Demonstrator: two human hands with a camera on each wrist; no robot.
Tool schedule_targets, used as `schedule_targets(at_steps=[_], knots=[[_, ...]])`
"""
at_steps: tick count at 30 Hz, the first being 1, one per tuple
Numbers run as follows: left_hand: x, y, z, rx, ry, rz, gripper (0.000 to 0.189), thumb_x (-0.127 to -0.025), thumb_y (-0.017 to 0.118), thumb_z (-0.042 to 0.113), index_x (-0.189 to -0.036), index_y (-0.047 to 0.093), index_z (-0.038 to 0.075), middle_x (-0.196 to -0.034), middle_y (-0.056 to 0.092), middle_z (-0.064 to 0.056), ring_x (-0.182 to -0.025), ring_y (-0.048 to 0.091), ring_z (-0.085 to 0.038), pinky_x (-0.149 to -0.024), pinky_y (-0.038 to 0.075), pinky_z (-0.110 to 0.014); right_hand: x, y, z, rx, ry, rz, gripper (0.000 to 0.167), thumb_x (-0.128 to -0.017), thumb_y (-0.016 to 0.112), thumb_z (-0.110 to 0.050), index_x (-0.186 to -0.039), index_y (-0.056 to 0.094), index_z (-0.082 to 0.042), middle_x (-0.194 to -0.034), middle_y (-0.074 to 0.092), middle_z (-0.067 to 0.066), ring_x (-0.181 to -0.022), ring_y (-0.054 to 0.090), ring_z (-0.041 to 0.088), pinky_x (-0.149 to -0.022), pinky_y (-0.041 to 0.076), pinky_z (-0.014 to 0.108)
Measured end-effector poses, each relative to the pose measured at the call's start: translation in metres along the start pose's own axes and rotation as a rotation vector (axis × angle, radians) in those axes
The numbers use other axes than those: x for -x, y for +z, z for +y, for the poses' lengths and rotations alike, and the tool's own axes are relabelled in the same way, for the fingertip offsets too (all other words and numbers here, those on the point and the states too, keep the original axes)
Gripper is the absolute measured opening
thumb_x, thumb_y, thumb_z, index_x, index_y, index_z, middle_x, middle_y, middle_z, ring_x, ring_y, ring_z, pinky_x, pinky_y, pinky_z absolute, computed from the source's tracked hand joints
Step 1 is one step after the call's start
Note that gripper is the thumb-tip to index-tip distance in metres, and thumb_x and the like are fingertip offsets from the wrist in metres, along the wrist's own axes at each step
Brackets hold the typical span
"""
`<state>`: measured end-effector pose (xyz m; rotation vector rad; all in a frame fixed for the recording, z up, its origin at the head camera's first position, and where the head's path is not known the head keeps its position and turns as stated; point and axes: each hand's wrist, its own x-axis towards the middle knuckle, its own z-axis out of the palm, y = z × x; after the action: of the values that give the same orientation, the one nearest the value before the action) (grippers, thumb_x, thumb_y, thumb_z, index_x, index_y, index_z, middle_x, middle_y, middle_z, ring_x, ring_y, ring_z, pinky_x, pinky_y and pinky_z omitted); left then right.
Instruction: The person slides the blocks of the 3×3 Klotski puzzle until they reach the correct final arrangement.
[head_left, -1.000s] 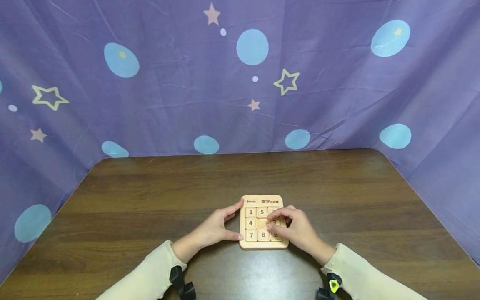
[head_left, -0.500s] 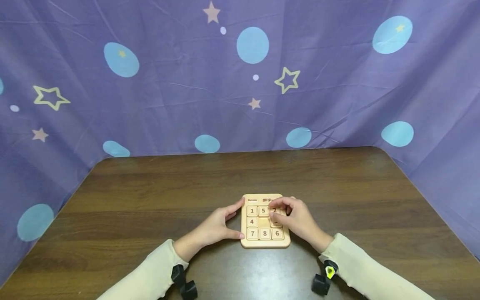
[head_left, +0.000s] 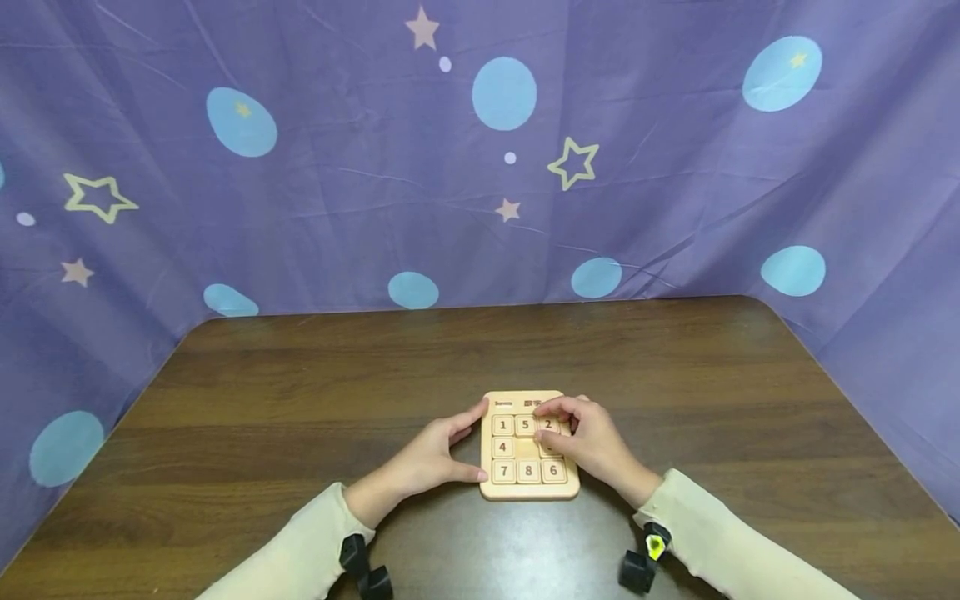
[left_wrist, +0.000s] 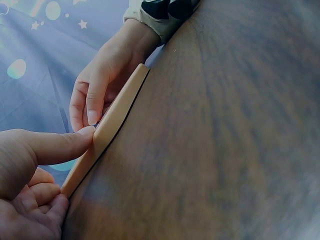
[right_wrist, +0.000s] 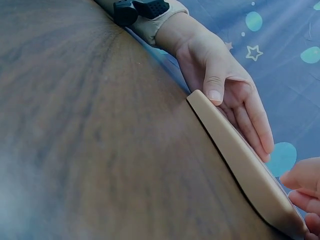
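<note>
A pale wooden number slide puzzle point(head_left: 528, 448) lies flat on the brown table, with numbered tiles and a vacant middle slot. Tiles 1, 5 and 2 are in its top row, 4 at middle left, and 7, 8 and 6 at the bottom. My left hand point(head_left: 431, 457) rests against its left edge, thumb near the lower corner and index finger near the upper. Over the right side is my right hand point(head_left: 600, 442); its index finger and thumb are spread apart around tile 2 point(head_left: 549, 424). The thumb partly hides the tile at middle right.
The wooden table point(head_left: 337, 375) extends around the puzzle on all sides. Behind it hangs a purple curtain point(head_left: 337, 217) with stars and blue dots. Black devices point(head_left: 365, 568) are strapped to both cuffs.
My right hand has shifted up from the middle-right tile toward tile 2, uncovering tile 6. The tiles that show keep their slots. My left hand stays at the left edge.
</note>
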<state>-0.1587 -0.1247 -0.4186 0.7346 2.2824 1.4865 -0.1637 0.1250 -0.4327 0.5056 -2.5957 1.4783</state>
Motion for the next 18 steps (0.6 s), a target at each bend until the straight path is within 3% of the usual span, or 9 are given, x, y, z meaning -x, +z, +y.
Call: schedule_targets(at_steps=[18], knots=[[0.0008, 0.0009, 0.0004, -0.007, -0.025, 0.007, 0.089, -0.072, 0.079, 0.003, -0.144, 0.028, -0.005, -0.152, 0.026, -0.014, -0.139, 0.024, -0.028, -0.113, 0.027, -0.040, -0.0001, 0.0019, 0.0026, 0.020, -0.008, -0.012, 0.027, -0.070, 0.081, -0.011, -0.094, 0.072, -0.018, -0.087, 0.064, -0.004, -0.070, 0.043, 0.013, -0.058, 0.039, 0.021]])
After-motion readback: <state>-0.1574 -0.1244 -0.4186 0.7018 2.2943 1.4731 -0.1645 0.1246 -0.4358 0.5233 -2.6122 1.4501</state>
